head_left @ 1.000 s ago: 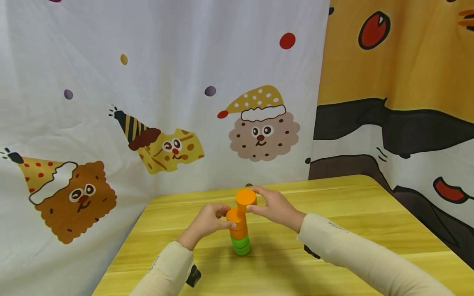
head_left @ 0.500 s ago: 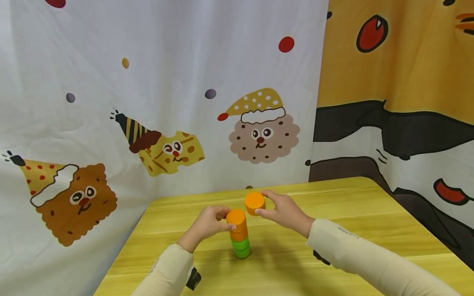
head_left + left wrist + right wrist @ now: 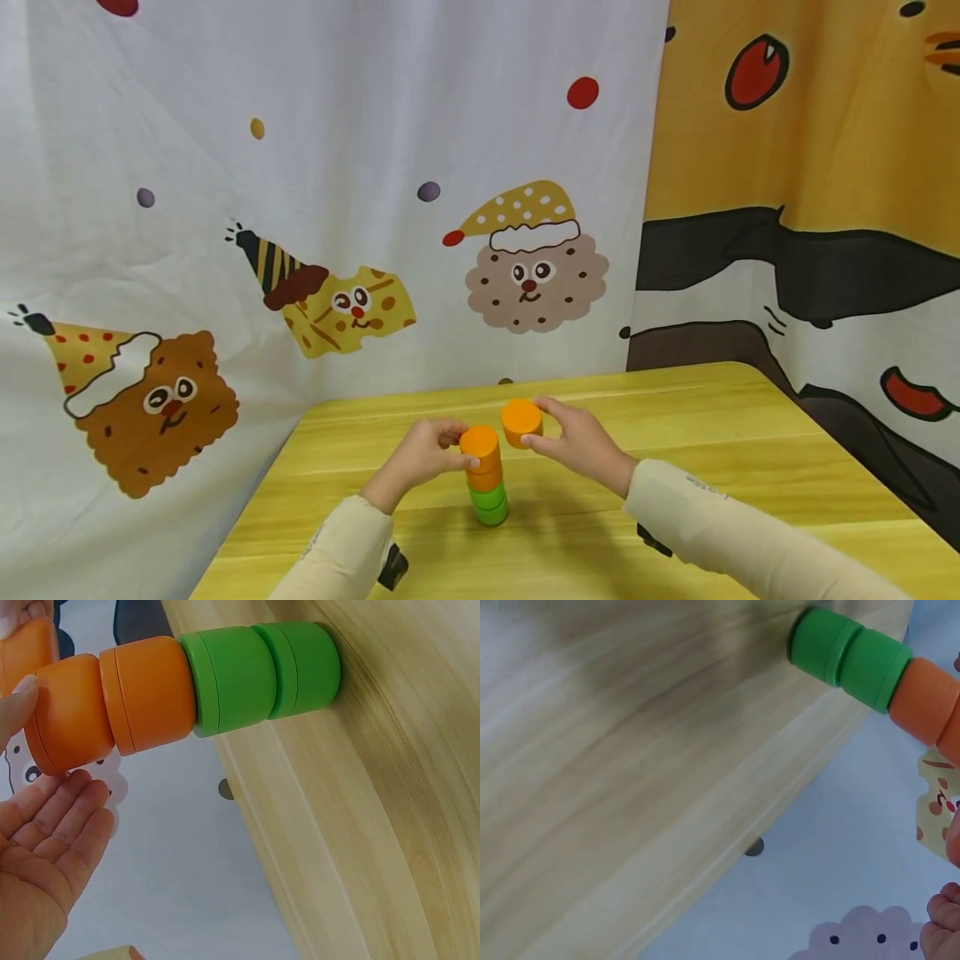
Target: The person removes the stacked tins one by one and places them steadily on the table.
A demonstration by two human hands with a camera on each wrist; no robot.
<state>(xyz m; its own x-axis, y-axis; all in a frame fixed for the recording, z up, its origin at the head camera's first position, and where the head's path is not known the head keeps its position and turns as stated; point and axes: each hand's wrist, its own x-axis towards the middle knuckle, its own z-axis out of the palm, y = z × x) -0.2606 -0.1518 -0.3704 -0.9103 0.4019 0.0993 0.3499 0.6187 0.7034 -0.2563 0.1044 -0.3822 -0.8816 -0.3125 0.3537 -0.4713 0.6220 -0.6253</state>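
Observation:
A stack stands upright on the table, made of two green round blocks [image 3: 489, 505] below and two orange round blocks [image 3: 150, 694] above. My left hand [image 3: 418, 458] pinches the top orange block [image 3: 480, 440] between thumb and fingers. In the left wrist view its thumb lies on one side of that block and the fingertips [image 3: 88, 791] on the other. Just right of the stack top, my right hand [image 3: 585, 443] holds another orange round block [image 3: 521, 422] in the air, thumb and finger on its sides. The right wrist view cuts off the stack's upper end.
The wooden table [image 3: 675, 500] reaches back to a white curtain [image 3: 360, 108] with cartoon prints. An orange and black printed curtain [image 3: 810, 150] hangs at the right. A small black device [image 3: 392, 567] sits by the left wrist, another [image 3: 653, 540] by the right.
My right hand has moved right and slightly down with its orange block, away from above the stack. The left hand stays at the stack's top block.

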